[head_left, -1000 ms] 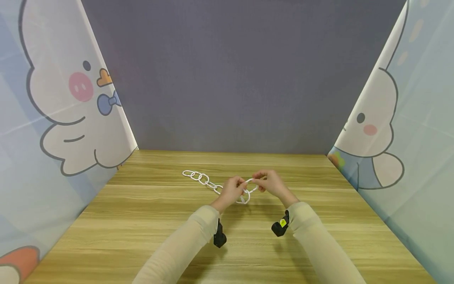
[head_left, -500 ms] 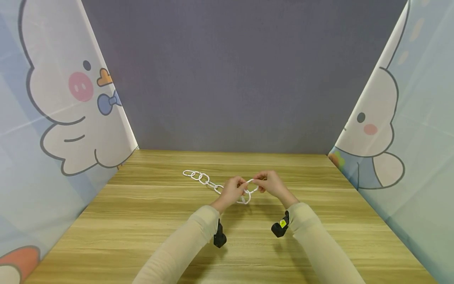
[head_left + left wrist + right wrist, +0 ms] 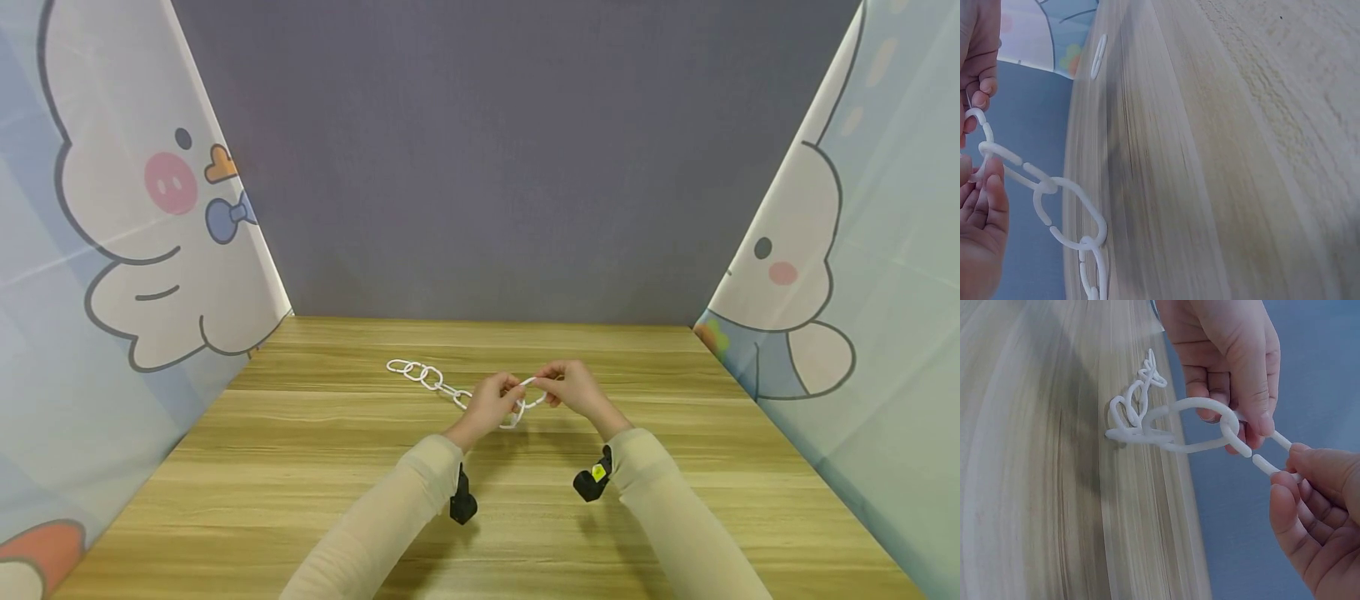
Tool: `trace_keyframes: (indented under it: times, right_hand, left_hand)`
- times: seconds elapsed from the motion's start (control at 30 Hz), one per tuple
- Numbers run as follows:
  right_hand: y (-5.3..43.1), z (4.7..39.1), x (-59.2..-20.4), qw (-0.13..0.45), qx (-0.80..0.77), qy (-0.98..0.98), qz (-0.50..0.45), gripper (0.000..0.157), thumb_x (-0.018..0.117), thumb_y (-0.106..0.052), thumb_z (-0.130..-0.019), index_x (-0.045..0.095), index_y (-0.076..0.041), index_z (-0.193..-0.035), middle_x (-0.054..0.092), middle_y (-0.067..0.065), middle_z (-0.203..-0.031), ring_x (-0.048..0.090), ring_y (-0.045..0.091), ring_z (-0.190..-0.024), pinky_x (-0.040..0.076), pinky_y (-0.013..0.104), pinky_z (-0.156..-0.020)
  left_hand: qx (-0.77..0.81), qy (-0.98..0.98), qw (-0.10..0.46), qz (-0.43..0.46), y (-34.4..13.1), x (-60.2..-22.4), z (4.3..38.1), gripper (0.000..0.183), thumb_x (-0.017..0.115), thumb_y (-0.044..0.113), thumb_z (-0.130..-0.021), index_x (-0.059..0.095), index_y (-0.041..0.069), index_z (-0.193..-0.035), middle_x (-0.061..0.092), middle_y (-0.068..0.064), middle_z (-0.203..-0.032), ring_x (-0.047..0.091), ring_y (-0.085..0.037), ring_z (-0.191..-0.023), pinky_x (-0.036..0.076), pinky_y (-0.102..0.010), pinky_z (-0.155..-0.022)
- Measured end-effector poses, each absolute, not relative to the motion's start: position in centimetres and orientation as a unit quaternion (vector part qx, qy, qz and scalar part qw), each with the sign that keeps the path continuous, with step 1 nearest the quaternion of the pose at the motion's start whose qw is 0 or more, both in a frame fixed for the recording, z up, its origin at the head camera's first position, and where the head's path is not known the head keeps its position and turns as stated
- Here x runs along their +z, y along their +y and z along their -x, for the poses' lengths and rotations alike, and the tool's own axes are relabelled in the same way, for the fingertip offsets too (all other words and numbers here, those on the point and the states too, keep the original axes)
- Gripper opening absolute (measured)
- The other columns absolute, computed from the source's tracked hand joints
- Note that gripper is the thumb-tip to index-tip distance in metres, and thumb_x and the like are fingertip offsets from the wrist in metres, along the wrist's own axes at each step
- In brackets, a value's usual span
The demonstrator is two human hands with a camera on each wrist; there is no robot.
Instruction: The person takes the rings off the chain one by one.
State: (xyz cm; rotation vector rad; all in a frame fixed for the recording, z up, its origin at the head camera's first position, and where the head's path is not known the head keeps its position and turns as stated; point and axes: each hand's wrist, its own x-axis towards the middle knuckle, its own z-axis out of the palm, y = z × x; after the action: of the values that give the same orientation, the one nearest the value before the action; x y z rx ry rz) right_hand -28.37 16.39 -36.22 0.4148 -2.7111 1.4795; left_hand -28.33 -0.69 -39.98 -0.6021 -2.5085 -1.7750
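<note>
In the head view, my left hand [image 3: 491, 406] and right hand [image 3: 576, 390] meet over the table, pinching one white oval link [image 3: 536, 403] from both sides. The right wrist view shows a small gap in this link [image 3: 1262, 464], between the left hand [image 3: 1229, 356] and the right hand [image 3: 1329, 512]. This link passes through the neighbouring link [image 3: 1200, 405] of a white plastic chain [image 3: 431, 377]. Beyond my left hand, the chain trails to the far left on the table. Part of it is hidden behind the left hand.
The wooden table [image 3: 360, 483] spreads around the hands. A dark grey panel [image 3: 480, 167] stands behind it, with cartoon-printed cloths at both sides. A separate white piece [image 3: 1099, 56] lies on the table in the left wrist view. Each wrist carries a black camera.
The chain link hanging below my left hand has turned and looks narrower. Both hands stay almost in place, still pinching the same link.
</note>
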Motion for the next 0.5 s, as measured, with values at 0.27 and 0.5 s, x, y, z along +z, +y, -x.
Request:
trace_keyframes:
  times: [0.27, 0.5]
  right_hand:
    - [16.33, 28.34, -36.0, 0.013, 0.483, -0.866, -0.129, 0.015, 0.065, -0.009, -0.087, 0.066, 0.005, -0.092, 0.06, 0.011, -0.068, 0.055, 0.015, -0.053, 0.052, 0.03, -0.053]
    - [16.27, 28.32, -35.94, 0.019, 0.488, -0.863, -0.13, 0.015, 0.065, -0.008, -0.087, 0.065, 0.006, -0.091, 0.058, 0.009, -0.066, 0.055, 0.014, -0.053, 0.053, 0.031, -0.053]
  left_hand:
    - [-0.555, -0.805, -0.016, 0.211, -1.03, -40.32, 28.42, 0.022, 0.051, 0.021, -0.096, 0.061, 0.001, -0.097, 0.057, -0.001, -0.072, 0.051, -0.012, -0.062, 0.041, -0.023, -0.051]
    - [-0.542, -0.807, -0.023, 0.234, -1.12, -40.63, 28.62, 0.031, 0.049, 0.024, -0.097, 0.063, -0.003, -0.094, 0.055, -0.001, -0.066, 0.051, -0.015, -0.059, 0.037, -0.023, -0.048]
